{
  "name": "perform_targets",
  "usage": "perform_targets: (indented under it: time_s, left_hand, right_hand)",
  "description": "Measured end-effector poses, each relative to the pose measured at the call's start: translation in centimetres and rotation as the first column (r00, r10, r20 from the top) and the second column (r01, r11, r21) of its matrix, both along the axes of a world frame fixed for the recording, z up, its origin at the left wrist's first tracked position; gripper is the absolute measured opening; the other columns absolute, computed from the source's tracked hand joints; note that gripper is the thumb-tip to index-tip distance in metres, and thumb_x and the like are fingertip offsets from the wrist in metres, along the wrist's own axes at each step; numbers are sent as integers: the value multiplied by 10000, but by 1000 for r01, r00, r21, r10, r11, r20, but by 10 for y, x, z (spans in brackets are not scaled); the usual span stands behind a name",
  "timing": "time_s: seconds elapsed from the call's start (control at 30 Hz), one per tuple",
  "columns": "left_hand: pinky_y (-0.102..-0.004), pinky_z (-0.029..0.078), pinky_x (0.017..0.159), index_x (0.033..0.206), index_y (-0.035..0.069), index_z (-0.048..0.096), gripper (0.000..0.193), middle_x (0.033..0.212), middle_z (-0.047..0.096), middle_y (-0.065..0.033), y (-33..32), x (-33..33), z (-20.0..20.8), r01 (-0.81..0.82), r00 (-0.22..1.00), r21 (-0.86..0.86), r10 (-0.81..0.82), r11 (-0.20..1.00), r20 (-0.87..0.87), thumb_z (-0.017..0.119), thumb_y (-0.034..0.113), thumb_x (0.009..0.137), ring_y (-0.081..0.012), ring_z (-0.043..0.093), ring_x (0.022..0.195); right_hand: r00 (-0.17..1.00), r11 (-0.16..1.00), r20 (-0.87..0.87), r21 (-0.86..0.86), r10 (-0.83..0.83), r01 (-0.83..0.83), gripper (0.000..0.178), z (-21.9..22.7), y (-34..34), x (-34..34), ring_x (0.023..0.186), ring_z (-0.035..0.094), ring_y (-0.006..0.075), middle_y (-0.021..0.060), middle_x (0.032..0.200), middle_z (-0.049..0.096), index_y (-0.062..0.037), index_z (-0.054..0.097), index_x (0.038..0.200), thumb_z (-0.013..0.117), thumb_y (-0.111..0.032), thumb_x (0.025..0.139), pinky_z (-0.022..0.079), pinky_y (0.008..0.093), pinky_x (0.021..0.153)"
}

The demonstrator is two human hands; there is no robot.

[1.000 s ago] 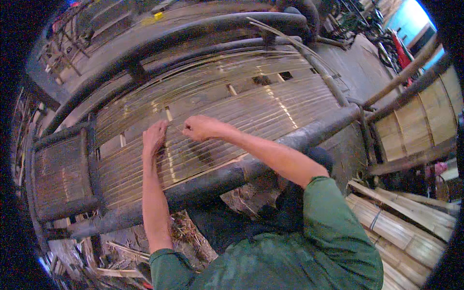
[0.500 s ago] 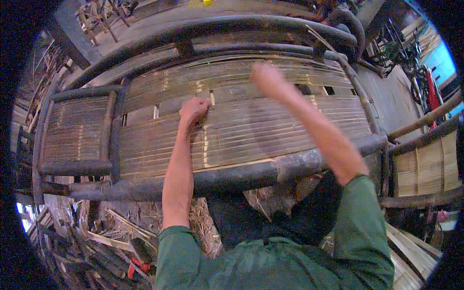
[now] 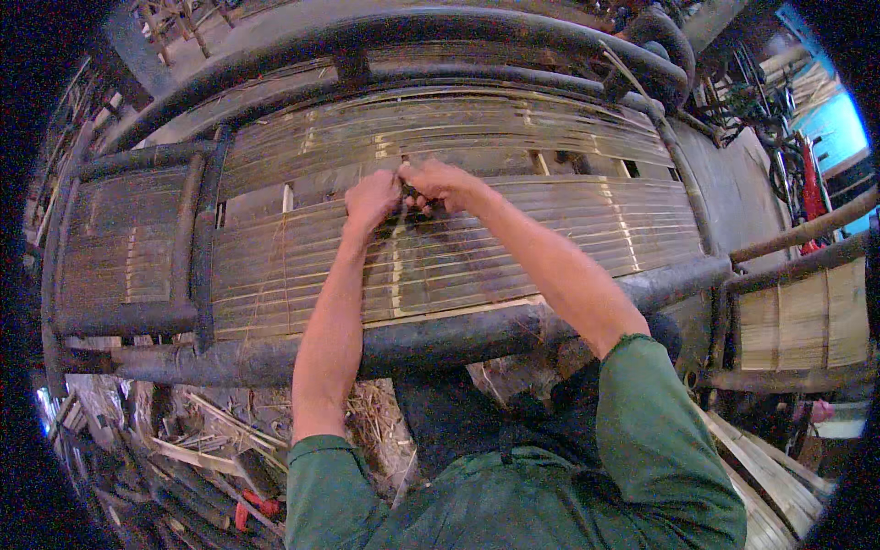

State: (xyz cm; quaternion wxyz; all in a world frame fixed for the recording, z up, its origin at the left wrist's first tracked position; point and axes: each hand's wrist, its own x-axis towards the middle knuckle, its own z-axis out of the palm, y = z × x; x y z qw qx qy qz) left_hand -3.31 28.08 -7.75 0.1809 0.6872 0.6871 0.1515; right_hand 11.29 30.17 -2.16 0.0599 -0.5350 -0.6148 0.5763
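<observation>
In front of me stands a dark bamboo frame (image 3: 440, 341) filled with thin bamboo slats (image 3: 513, 243) in two bands, with a gap between them crossed by a few pale cross-strips (image 3: 288, 198). Over this gap, near the middle, both my hands meet. My left hand (image 3: 373, 196) is closed, its fingers curled at the slats' edge. Close against it, my right hand (image 3: 447, 183) is closed too, fingers bent toward the left hand's fingertips. Whatever they pinch is too small or hidden to make out.
A smaller slatted panel (image 3: 128, 247) adjoins at left. Bamboo poles (image 3: 174, 490) and a red-handled tool (image 3: 261, 506) lie below left. Split bamboo strips (image 3: 765, 481) lie below right, near a pale slatted panel (image 3: 802, 316). Another person (image 3: 662, 46) is at far right.
My right hand has come down and left from above the far slats to meet my left hand. The left hand stays at nearly the same spot. The view has shifted slightly.
</observation>
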Motion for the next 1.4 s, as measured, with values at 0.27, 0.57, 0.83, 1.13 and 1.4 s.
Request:
perform_targets:
  time_s: [0.27,0.57,0.83,1.13,1.4]
  left_hand:
    - [-484,469,752,927,66,663,381,890,660,-187,-6,14,10,-123,990,28,120,992,75,433,363,862,-361,640,815]
    - [-299,500,684,886,-28,667,259,809,684,-102,-1,-21,36,45,306,-173,151,984,940,530,191,887,-167,638,742]
    - [-299,497,666,872,-19,670,233,806,683,-105,5,-7,34,87,136,-144,131,986,982,550,179,865,-161,638,742]
    - [-405,488,632,783,47,679,295,726,653,-139,3,-25,16,-39,928,157,-23,987,372,567,320,763,-293,633,681]
    - [-402,484,633,766,27,646,289,718,634,-150,9,-16,7,16,943,241,-95,970,318,594,311,769,-287,617,662]
  right_hand:
    - [979,929,-48,-330,-196,170,452,3,0,3,450,438,66,-4,618,526,-105,549,793,404,-516,915,340,223,370]
    - [772,950,-561,-101,-299,294,311,-20,-34,20,505,471,57,10,674,559,-84,531,1216,527,-199,927,439,230,444]
    - [922,854,-342,410,-181,320,204,-38,-21,30,620,537,123,29,782,579,-57,649,968,605,-236,881,437,253,527]
    - [976,641,-171,736,-132,216,241,107,-88,112,877,540,132,42,895,583,-24,595,809,535,-231,916,406,268,849]
    - [984,834,131,550,-120,29,216,176,-114,171,596,452,32,-8,750,540,-79,561,903,539,-293,925,403,195,512]
